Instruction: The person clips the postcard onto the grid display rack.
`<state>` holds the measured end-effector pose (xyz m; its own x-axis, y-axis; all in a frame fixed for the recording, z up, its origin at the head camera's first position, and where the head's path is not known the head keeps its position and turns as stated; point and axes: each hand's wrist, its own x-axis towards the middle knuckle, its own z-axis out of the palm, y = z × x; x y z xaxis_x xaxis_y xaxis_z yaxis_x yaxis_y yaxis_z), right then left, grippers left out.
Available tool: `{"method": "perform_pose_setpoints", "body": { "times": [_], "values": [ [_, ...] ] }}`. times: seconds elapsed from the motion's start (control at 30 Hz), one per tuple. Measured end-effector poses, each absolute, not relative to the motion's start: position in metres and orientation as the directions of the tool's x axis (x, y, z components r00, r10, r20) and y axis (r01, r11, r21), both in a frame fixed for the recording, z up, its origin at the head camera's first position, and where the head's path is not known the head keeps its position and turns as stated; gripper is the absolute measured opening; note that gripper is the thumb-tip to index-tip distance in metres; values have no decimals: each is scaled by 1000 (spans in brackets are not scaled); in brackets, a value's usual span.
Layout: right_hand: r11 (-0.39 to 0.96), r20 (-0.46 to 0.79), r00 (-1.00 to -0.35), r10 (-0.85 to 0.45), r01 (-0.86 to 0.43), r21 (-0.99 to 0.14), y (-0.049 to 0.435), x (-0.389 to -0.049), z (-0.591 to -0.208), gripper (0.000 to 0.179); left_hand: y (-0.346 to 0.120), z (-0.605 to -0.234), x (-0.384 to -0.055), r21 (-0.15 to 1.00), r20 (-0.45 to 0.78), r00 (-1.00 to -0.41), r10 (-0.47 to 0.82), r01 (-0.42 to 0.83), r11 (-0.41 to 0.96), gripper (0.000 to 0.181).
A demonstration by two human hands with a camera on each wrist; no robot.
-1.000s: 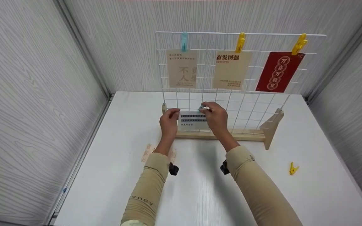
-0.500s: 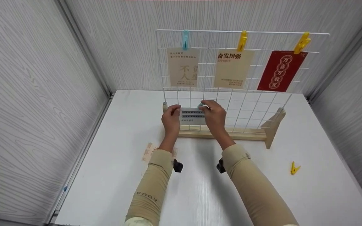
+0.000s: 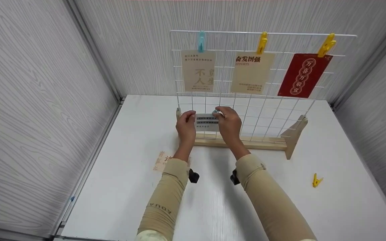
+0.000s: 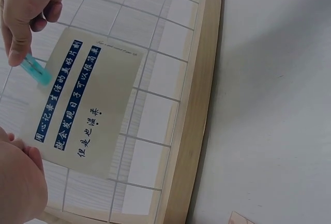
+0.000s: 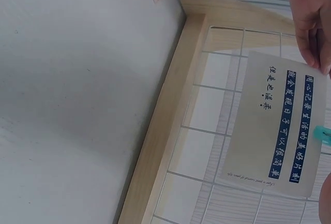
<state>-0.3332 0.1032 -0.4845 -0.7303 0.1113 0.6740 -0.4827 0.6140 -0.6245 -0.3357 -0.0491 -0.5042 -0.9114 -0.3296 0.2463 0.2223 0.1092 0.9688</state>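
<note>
In the head view, a pale card with dark blue text bands lies in front of the lower left of a white wire grid. My left hand pinches the card's upper left corner. With thumb and fingers, my right hand pinches a teal clothespin at the card's top edge. In the left wrist view the clothespin's tip overlaps that edge; whether a grid wire is also between its jaws cannot be made out. The right wrist view shows the card tilted, with the grid behind it.
Higher on the grid hang a beige card, a cream card and a red card, each under a clothespin. A wooden base supports the grid. A yellow clothespin and a printed card lie on the white table.
Both hands have raised the pale card and teal clothespin slightly along the grid and come a little closer together. The whole head view has shifted slightly.
</note>
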Motion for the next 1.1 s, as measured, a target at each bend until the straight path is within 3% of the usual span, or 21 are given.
{"method": "perform_pose_setpoints", "body": {
  "times": [0.23,0.57,1.1],
  "values": [
    [697,712,-695,102,-461,-550,101,-334,-483,17,-46,-503,-335,968,246,-908,-339,212,134,16],
    [767,720,-693,42,-439,-467,98,-332,-482,29,-43,-501,-333,951,293,-879,-376,227,209,15],
    [769,728,-682,70,-428,-475,96,-334,-482,29,-42,-506,-332,925,354,-853,-383,260,275,15]
  ]
}}
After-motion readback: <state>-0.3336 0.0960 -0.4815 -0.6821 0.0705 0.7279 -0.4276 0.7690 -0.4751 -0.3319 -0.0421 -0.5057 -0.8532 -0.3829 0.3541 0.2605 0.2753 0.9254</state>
